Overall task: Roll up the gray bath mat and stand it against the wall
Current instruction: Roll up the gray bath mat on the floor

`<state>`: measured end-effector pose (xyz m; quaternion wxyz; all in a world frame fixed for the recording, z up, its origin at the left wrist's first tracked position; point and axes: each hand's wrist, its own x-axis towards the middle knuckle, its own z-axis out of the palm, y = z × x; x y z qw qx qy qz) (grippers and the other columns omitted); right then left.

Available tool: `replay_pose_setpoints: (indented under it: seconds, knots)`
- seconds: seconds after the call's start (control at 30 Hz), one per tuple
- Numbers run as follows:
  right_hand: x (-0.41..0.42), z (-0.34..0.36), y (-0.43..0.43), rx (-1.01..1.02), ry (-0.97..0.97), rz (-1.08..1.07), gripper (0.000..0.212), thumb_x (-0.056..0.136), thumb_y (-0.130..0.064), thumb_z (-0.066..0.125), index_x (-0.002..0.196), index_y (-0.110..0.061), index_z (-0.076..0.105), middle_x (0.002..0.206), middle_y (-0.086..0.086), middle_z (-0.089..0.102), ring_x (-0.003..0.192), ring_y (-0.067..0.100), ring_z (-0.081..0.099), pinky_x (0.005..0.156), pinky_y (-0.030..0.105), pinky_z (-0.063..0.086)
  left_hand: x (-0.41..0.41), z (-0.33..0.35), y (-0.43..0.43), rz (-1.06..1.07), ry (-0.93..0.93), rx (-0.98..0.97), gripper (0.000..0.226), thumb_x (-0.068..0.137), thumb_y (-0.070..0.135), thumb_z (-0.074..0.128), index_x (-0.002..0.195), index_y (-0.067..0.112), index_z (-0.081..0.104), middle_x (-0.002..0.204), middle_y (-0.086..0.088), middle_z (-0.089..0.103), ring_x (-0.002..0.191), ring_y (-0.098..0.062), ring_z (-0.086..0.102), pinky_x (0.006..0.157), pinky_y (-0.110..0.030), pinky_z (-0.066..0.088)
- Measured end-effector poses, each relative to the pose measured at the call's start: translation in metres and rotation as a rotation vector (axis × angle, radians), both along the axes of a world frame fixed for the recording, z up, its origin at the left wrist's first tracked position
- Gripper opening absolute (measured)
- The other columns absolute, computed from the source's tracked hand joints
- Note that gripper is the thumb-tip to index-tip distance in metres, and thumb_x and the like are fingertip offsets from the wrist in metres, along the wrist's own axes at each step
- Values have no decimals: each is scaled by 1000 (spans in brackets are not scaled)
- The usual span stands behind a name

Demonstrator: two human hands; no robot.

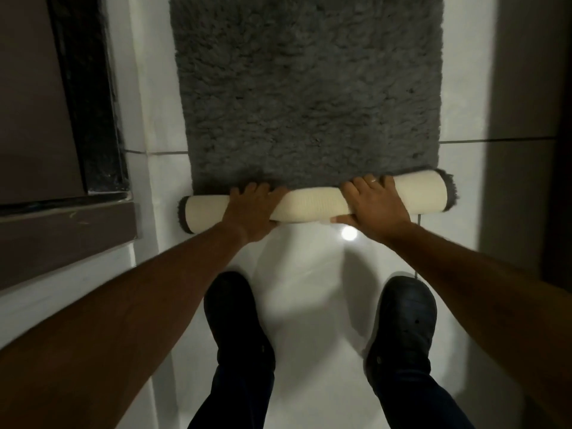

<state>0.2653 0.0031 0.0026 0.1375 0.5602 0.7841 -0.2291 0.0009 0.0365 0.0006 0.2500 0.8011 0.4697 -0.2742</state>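
The gray shaggy bath mat lies flat on the white tiled floor, stretching away from me. Its near end is wound into a roll that shows the cream backing, with gray pile sticking out at both ends. My left hand presses on the left part of the roll, fingers curled over its top. My right hand grips the right part, thumb under the near side, a ring on one finger.
A dark brown door and black frame stand at the left, with a brown ledge below them. A shadowed wall runs along the right. My two black shoes stand on the glossy floor just behind the roll.
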Motion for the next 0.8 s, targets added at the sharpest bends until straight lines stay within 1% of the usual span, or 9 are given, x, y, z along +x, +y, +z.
replay_pose_setpoints:
  seconds: [0.07,0.13,0.3,0.33,0.4,0.47,0.53,0.67,0.8]
  knots:
    - [3,1,-12,-96,22,16,76,79,-76,37,118,-14,57,114,14,68,102,36,63,91,52,42,0,6,1,-5,26,-221,77,90,50,60,152,30,21,150,-9,37,135,-33,34,110,-58,26]
    - [6,0,-16,-175,63,-11,81,78,-80,32,126,-18,51,120,12,66,107,35,62,94,53,40,0,11,5,-9,29,-271,80,88,51,62,152,31,19,152,-7,35,137,-33,31,111,-57,24]
    - [13,2,13,-215,151,-133,78,81,-78,41,131,-18,47,128,14,53,114,34,53,96,53,43,-13,19,-36,55,-265,416,53,88,29,66,135,16,45,136,-19,53,125,-37,46,104,-57,34]
    - [14,1,17,-188,122,-124,77,82,-77,39,130,-17,48,129,14,51,116,35,51,96,53,43,-16,18,-46,57,-281,428,57,88,29,66,138,12,43,140,-21,50,131,-38,43,108,-60,31]
    - [12,1,17,-109,45,-133,70,88,-73,34,127,-18,51,131,14,50,118,36,48,97,55,40,-15,12,-52,30,-167,296,90,82,50,65,151,8,24,157,-24,28,146,-41,21,115,-67,15]
    - [7,0,13,0,14,-218,62,95,-63,29,128,-16,51,131,15,51,120,37,46,101,56,35,-10,6,-37,-31,-18,196,123,71,71,63,154,7,0,163,-24,2,150,-42,-3,115,-69,3]
    - [2,1,8,119,14,-273,58,100,-52,28,139,-12,44,137,18,49,128,39,43,111,59,27,-3,-4,-9,-57,50,189,136,63,77,66,153,8,-8,163,-21,-5,149,-42,-8,114,-70,0]
    - [3,-2,14,138,-49,-141,81,93,-64,41,151,-9,27,154,20,35,145,40,26,116,66,9,6,-9,42,-23,42,238,118,60,61,81,151,14,23,151,-17,36,139,-38,32,111,-72,17]
    - [4,3,27,71,-149,-36,91,78,-61,65,144,-7,33,142,21,45,131,41,41,109,68,26,5,-7,38,27,-65,324,85,66,49,82,137,18,47,129,-12,58,117,-34,53,102,-64,34]
